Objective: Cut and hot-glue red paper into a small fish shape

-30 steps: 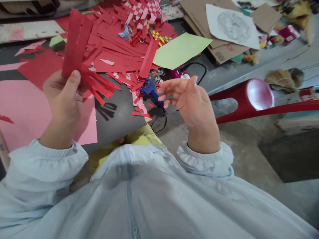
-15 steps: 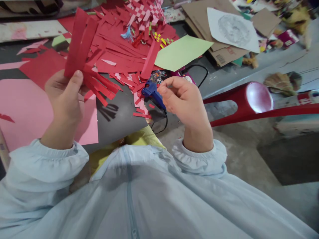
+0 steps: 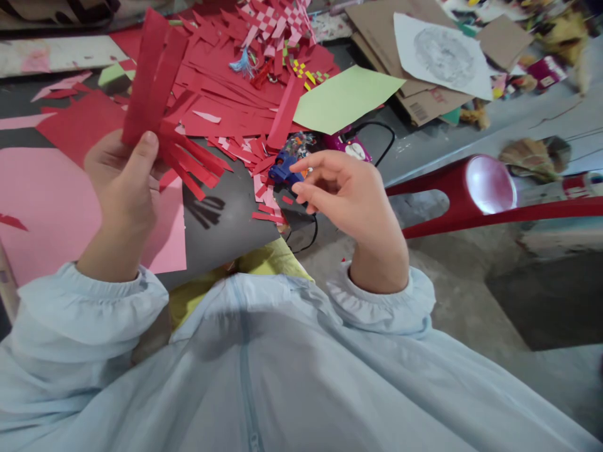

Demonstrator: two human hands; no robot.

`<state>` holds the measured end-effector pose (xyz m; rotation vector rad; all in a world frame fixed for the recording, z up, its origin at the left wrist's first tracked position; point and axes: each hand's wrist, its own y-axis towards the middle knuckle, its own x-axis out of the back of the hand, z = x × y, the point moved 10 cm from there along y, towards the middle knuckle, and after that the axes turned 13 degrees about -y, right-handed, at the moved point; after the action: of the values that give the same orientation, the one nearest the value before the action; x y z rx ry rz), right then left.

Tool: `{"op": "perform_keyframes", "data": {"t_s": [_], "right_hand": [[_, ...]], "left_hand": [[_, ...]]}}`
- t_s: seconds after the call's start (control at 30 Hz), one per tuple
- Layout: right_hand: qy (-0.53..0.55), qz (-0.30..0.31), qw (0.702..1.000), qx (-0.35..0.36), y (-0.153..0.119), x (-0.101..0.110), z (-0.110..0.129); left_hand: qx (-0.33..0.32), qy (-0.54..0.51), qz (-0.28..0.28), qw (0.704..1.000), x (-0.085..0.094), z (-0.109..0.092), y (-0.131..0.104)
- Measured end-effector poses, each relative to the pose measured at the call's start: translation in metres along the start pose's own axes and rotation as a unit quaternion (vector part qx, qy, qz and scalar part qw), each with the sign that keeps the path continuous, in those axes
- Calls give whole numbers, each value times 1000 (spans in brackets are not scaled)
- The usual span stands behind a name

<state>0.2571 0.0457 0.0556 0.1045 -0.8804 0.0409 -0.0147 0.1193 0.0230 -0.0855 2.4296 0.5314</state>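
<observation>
My left hand (image 3: 123, 179) pinches folded red paper strips (image 3: 153, 81) between thumb and fingers; several narrow cut ends fan out to the right below them. My right hand (image 3: 351, 194) hangs in the air with thumb and forefinger apart, and nothing shows between them. Just beyond its fingertips is a blue glue gun (image 3: 285, 169), partly hidden by them. A pink sheet (image 3: 51, 207) lies under and left of my left hand, overlapping a red sheet (image 3: 85, 122).
Red paper strips (image 3: 221, 81) are heaped at the back, a pale green sheet (image 3: 348, 100) beside them. Cardboard pieces (image 3: 377, 37) carry a white printed sheet (image 3: 440, 53). At right stands a red lamp (image 3: 438, 194) with its light on; a black cable (image 3: 392, 141) curls behind my right hand.
My right hand has shifted slightly right and down, and its thumb and forefinger have opened from a near pinch. My left hand stays nearly still with the red paper strips.
</observation>
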Motion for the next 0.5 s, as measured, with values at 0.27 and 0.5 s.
{"op": "perform_keyframes", "data": {"t_s": [0.27,0.5], "right_hand": [[-67,-14,997,46,-5,7,2],[70,-67,995,4,-2,11,-17]], "left_hand": [[-34,7,6,999,3,1,4],[-27,22,11,999,4,3,5]]}}
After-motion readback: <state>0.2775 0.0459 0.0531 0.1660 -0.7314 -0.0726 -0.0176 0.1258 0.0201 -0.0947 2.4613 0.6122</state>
